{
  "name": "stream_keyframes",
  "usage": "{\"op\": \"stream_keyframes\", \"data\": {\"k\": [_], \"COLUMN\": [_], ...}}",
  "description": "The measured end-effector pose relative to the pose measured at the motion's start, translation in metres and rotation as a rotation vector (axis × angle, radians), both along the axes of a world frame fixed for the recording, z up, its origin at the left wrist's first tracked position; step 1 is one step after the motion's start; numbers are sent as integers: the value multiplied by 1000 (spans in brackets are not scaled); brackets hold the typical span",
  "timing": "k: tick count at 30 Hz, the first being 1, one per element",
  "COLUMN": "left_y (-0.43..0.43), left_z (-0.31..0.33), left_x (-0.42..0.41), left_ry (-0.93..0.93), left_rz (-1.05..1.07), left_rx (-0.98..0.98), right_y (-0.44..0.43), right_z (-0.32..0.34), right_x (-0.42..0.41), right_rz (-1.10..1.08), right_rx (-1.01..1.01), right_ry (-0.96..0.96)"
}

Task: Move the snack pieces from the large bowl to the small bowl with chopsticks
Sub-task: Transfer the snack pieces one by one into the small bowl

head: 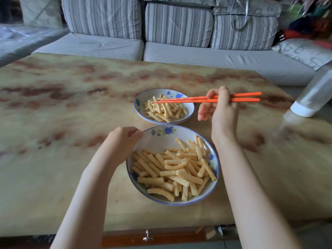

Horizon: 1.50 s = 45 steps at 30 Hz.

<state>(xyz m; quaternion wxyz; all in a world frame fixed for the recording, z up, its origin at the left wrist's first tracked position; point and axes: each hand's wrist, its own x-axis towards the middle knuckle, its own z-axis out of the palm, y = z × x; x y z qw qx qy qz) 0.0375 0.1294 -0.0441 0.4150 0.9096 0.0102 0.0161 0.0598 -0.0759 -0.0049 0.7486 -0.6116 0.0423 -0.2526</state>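
A large white bowl (158,139) with blue flowers sits near the table's front, full of yellow crinkle snack sticks (176,169). Behind it stands a small matching bowl (142,101), also holding snack sticks (164,108). My right hand (219,108) holds a pair of orange chopsticks (203,99). Their tips hover over the small bowl's pile, and no piece shows between them. My left hand (122,141) rests at the large bowl's left rim, with its curled fingers touching the edge.
The bowls stand on a marbled yellow-brown table (71,108). A clear bottle with a white cap (312,97) lies tilted at the right edge. A striped grey sofa (161,47) runs behind the table. A drawer knob (147,235) shows below the front edge.
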Motion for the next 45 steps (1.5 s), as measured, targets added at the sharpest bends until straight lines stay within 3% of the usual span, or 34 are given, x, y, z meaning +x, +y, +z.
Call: {"op": "stream_keyframes", "data": {"k": [8, 19, 31, 39, 45], "left_y": [1, 1, 0, 0, 0], "left_z": [0, -1, -2, -2, -2], "left_x": [1, 2, 0, 2, 1], "left_ry": [12, 15, 4, 9, 13], "left_rz": [1, -8, 5, 13, 14], "left_rx": [-1, -1, 10, 16, 1], "right_y": [14, -29, -54, -57, -52], "right_z": [-8, 23, 36, 34, 30], "right_x": [8, -18, -49, -47, -43], "right_rz": [98, 64, 127, 183, 104], "right_rx": [-108, -169, -437, -473, -370], "right_ry": [-21, 39, 146, 185, 161]}}
